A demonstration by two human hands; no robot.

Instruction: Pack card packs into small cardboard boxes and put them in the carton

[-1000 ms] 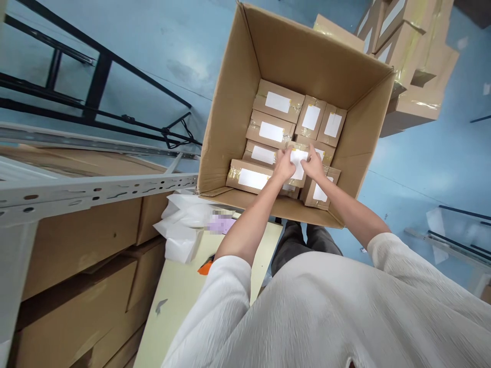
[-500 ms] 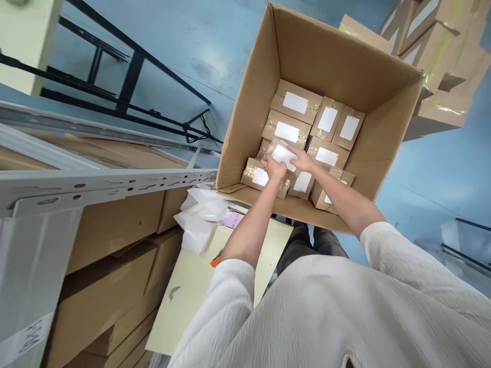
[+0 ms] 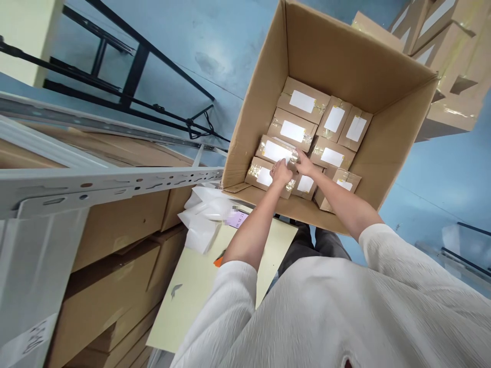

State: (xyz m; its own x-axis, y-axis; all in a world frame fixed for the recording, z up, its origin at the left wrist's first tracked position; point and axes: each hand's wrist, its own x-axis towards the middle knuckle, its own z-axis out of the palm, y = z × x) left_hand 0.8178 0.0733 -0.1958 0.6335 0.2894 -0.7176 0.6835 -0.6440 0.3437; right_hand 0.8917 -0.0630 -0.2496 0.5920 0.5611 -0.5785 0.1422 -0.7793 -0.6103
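Observation:
A small brown carton (image 3: 267, 146) with a white label and clear tape lies in a gap on the left side of a large open cardboard box (image 3: 255, 97). My left hand (image 3: 282, 174) is closed against the carton's near edge, its fingers curled and partly hidden. Round the right end of the same carton, my right hand (image 3: 306, 166) has its fingers bent. Other labelled small cartons (image 3: 286, 142) sit packed on all sides of it, and one near carton (image 3: 255, 175) lies just below my left hand.
On the left is a grey metal shelf (image 3: 172, 180) loaded with brown boxes (image 3: 111, 291). A pale table (image 3: 192, 291) carries white plastic sheeting (image 3: 201, 232), a purple-screened device (image 3: 235, 219) and an orange object (image 3: 219, 261). More cartons (image 3: 448, 110) are stacked at upper right; a black frame (image 3: 134, 76) stands at upper left.
The carton between my hands has gone down into its gap, level with its neighbours. My left hand has shifted from its left end to its near edge. The whole view has shifted slightly.

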